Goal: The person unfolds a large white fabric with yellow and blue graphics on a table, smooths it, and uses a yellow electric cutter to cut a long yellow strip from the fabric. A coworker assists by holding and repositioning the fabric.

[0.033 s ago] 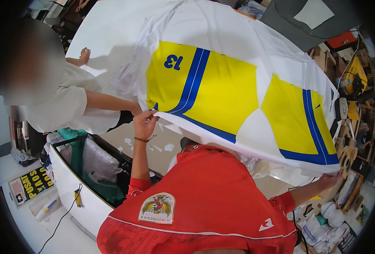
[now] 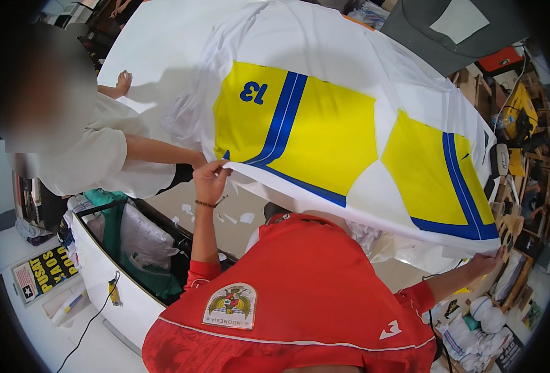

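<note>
Head view: cloth point(image 2: 337, 124) lies mostly spread over the table point(image 2: 150, 43), left hand point(image 2: 210, 181) and right hand point(image 2: 487, 262) pinching its edge point(image 2: 362, 214) (not yet released).

Near twelve o'clock I see an inverted two-digit blue number point(image 2: 253, 92) on the yellow fabric panel point(image 2: 334, 133). The red jersey point(image 2: 312, 273) has upside-down lettering on its crest badge point(image 2: 230, 304) and a white logo point(image 2: 389, 329) at five. Toward eight, bold capitals cover the black-and-yellow poster point(image 2: 42, 270); at four, a dark sign point(image 2: 509, 359) shows pale lettering.
</note>
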Action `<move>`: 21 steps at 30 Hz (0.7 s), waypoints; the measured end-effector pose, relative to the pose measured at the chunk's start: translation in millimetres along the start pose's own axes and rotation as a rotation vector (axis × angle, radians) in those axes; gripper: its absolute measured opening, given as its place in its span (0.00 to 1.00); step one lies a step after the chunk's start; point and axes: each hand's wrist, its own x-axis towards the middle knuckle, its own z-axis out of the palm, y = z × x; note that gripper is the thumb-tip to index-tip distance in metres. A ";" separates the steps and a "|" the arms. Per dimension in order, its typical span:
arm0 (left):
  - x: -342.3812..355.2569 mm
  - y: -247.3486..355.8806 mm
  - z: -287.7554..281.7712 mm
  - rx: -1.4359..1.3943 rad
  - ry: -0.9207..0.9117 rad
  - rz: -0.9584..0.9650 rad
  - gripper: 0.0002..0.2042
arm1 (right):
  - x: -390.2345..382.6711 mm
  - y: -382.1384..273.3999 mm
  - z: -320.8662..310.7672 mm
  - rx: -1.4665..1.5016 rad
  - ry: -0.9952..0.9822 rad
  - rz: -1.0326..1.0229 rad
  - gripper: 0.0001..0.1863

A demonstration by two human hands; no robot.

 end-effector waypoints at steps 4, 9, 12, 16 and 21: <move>25.6 14.4 -4.9 -0.349 0.057 -0.212 0.07 | 28.7 -17.8 24.1 0.384 -0.016 0.127 0.25; 94.8 35.9 7.6 -0.683 0.187 -0.187 0.10 | 71.4 -24.3 104.5 0.317 -0.145 -0.034 0.22; 166.8 49.6 2.9 -0.737 0.281 -0.128 0.11 | 112.0 -24.4 173.3 -0.448 -0.456 -0.790 0.21; 260.6 95.1 -47.6 -0.910 0.496 -0.073 0.10 | 111.6 -94.1 339.4 0.303 -0.760 -0.058 0.23; 310.2 89.3 -172.3 -1.608 0.390 0.420 0.15 | 54.4 -249.6 486.1 0.221 -1.075 -0.566 0.23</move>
